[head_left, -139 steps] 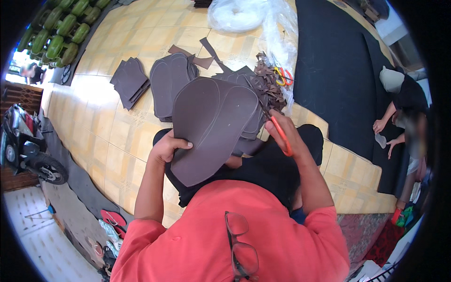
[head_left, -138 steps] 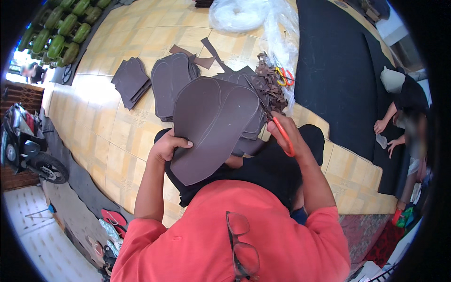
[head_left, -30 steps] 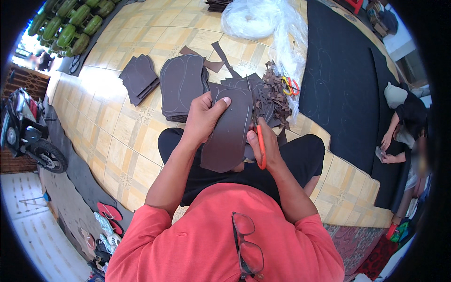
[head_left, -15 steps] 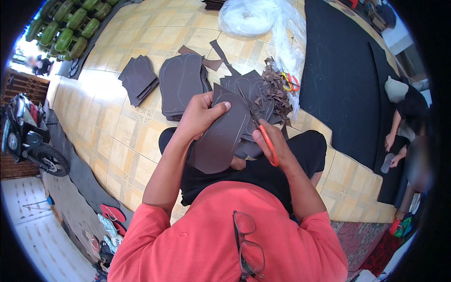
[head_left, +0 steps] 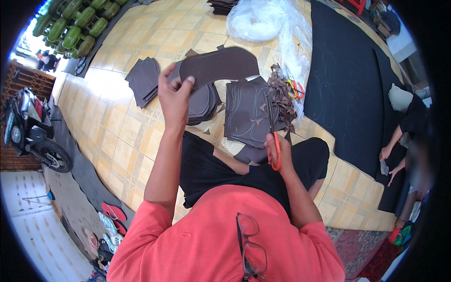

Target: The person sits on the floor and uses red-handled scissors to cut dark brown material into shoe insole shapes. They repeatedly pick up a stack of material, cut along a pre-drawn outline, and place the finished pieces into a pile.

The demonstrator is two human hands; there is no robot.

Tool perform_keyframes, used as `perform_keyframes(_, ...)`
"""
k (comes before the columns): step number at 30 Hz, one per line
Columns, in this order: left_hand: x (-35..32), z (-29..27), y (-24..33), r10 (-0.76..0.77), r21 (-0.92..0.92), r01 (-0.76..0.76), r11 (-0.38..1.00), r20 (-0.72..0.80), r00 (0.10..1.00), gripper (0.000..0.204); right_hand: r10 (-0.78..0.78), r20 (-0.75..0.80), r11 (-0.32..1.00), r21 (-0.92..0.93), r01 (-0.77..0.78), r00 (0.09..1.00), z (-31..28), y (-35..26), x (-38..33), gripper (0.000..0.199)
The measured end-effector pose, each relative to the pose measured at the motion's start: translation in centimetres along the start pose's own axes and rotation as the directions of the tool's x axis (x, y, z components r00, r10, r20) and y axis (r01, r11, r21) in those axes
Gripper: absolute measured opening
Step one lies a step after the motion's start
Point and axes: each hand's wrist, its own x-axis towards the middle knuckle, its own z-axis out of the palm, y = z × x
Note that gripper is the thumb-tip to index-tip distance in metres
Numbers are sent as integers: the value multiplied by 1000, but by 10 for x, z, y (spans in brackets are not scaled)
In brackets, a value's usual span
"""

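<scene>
In my left hand (head_left: pixel 174 96) a dark brown, sole-shaped sheet piece (head_left: pixel 221 67) is pinched at its left end, above a stack of similar curved pieces (head_left: pixel 202 107). My right hand (head_left: pixel 283 159) grips a pair of scissors (head_left: pixel 276 152) by the orange handles, blades pointing away from me. Beyond that hand lies a pile of brown sheets (head_left: pixel 242 110) with pale curved outlines drawn on them. Small triangular offcuts (head_left: pixel 281 89) are heaped along its right side. Farther left sits a stack of angular brown pieces (head_left: pixel 144 80).
A second pair of scissors with red and yellow handles (head_left: pixel 296 89) lies by the offcuts and clear plastic sheeting (head_left: pixel 268 23). A long black sheet (head_left: pixel 345 84) covers the floor on the right, where another person (head_left: pixel 411 113) sits. A motorbike (head_left: pixel 37 131) stands left; green gas cylinders (head_left: pixel 73 35) are behind.
My left hand has carried the sole-shaped piece away from the scissors, up and left over the stack, turning it sideways. My right hand has dropped slightly nearer my lap with the scissors.
</scene>
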Motion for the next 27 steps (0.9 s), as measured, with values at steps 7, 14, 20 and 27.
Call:
perform_keyframes(7, -21, -23, -66, -555, -82, 601, 795, 303, 775, 26, 13, 1, 1000, 20, -13, 1000, 11, -5, -1, 46)
perform_keyframes(14, -40, 14, -29, -274, -520, 294, 802, 118, 954, 34, -94, -27, 992, -87, 91, 995, 16, 3, 2, 43)
perform_keyframes(20, -65, 39, -5, -335, -474, 386, 792, 192, 922, 36, -373, -42, 921, -141, 364, 927, 30, -16, 4, 30)
perform_keyframes(27, -79, 46, -3, -347, -455, 442, 773, 280, 895, 35, -524, -15, 842, -159, 515, 852, 35, -64, 1, 27)
